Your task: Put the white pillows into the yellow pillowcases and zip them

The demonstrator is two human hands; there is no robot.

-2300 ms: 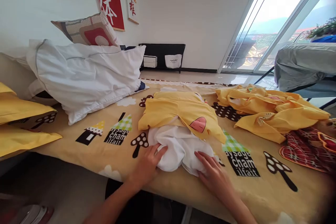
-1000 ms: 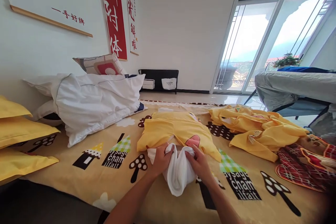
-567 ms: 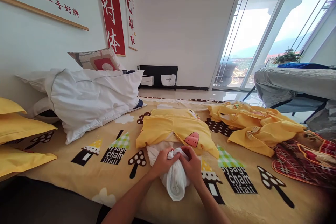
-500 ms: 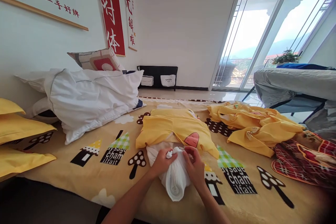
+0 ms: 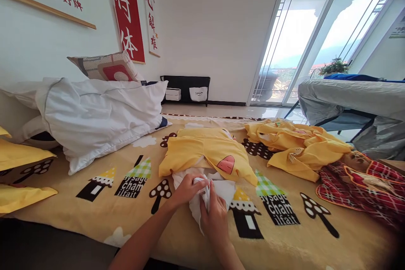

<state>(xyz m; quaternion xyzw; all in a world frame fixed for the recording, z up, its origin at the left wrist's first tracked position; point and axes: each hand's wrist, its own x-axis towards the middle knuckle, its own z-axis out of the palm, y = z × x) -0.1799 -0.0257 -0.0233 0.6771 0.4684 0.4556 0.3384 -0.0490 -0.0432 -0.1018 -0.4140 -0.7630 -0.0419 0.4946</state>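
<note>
A yellow cushion cover (image 5: 186, 152) with a pink patch lies in front of me, its near side open. Out of that opening comes a thin white plastic-like bag or inner lining (image 5: 226, 192), bunched toward me. My left hand (image 5: 189, 187) pinches the gathered white material near the opening. Close against it, my right hand (image 5: 215, 210) grips the same material, thumb and fingers pressed together. The fingers cover part of the bunched white piece, so I cannot tell whether it is knotted.
A patterned beige blanket (image 5: 126, 219) spreads beneath everything. White pillows (image 5: 101, 114) are piled at the left, near yellow cushions (image 5: 25, 198). To the right lie crumpled yellow fabric (image 5: 297, 147) and red plaid cloth (image 5: 344, 190). A grey-covered table (image 5: 351, 93) stands beyond.
My right hand has come in against the left and turned, now grasping the white material lower down. The hanging white loop is folded up between the hands. The view has shifted slightly right.
</note>
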